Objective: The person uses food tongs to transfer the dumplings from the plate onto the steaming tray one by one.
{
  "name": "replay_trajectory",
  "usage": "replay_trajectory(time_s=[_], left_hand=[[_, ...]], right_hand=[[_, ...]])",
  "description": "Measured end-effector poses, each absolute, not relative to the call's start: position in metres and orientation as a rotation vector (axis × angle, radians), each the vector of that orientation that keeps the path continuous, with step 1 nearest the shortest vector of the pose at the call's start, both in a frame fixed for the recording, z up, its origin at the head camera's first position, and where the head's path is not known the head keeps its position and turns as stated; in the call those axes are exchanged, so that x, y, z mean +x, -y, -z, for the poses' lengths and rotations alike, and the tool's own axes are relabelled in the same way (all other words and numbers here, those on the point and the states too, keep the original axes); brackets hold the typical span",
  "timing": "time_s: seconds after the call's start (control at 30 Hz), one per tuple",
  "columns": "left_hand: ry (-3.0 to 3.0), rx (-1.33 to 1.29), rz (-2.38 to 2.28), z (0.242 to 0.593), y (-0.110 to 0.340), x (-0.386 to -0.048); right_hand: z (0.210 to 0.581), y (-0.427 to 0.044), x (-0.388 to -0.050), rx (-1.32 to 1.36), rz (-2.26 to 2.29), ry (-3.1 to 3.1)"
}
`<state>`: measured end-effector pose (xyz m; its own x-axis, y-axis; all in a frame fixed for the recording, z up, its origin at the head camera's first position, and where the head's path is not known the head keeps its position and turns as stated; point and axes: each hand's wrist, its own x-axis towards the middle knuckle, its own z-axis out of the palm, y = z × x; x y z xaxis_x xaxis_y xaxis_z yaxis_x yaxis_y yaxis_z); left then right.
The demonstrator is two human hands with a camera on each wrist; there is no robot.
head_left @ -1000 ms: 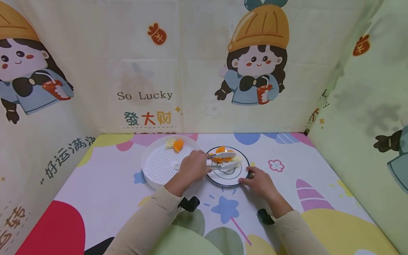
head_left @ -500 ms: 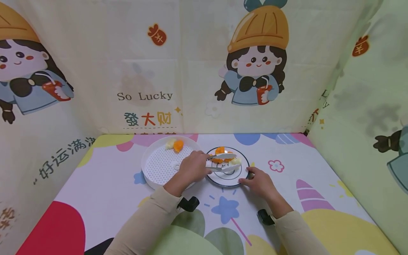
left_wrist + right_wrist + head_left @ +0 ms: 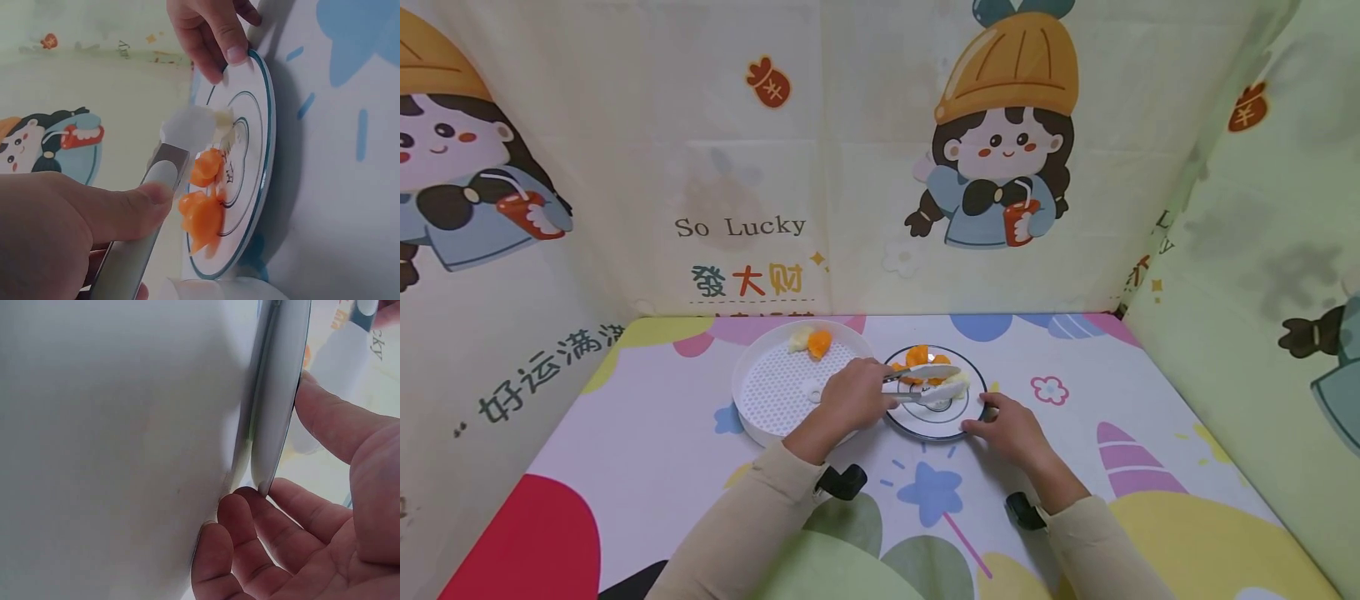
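Note:
My left hand grips metal tongs with white tips, held over a round white plate with dark rings. A pale fruit piece lies at the tips, partly hidden; whether both tips touch it, I cannot tell. Several orange pieces, perhaps mandarin, sit on the plate beside the tongs. At the plate's right edge, my right hand holds the rim. The right wrist view has the thumb over the rim, with fingers at the plate's edge and underside.
A round white tray with a perforated floor stands left of the plate, under my left forearm. One orange piece and a pale piece lie near its back. Printed cloth walls enclose the table's back and sides.
The tongs have shifted slightly, and their tips look a little closer together around the pale piece than half a second ago. My right hand and the plate stay in place.

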<state>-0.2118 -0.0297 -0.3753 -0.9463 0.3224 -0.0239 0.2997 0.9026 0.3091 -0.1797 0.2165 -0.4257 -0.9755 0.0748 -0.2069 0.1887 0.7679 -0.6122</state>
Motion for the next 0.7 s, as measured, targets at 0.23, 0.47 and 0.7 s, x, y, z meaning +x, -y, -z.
replay_trajectory(time_s=[0.23,0.47,0.7], left_hand=[[-3.005,0.459,-0.532,0.364,0.039,-0.204],[-3.050,0.418,-0.588,0.354,0.058,-0.199],[-3.109,0.377,-0.619,0.348,0.091,-0.196]], right_hand=[[0.427,-0.217,-0.180,0.195,0.983,-2.810],[0.428,-0.216,-0.180,0.202,0.982,-2.812],[0.426,-0.215,-0.179,0.220,0.987,-2.796]])
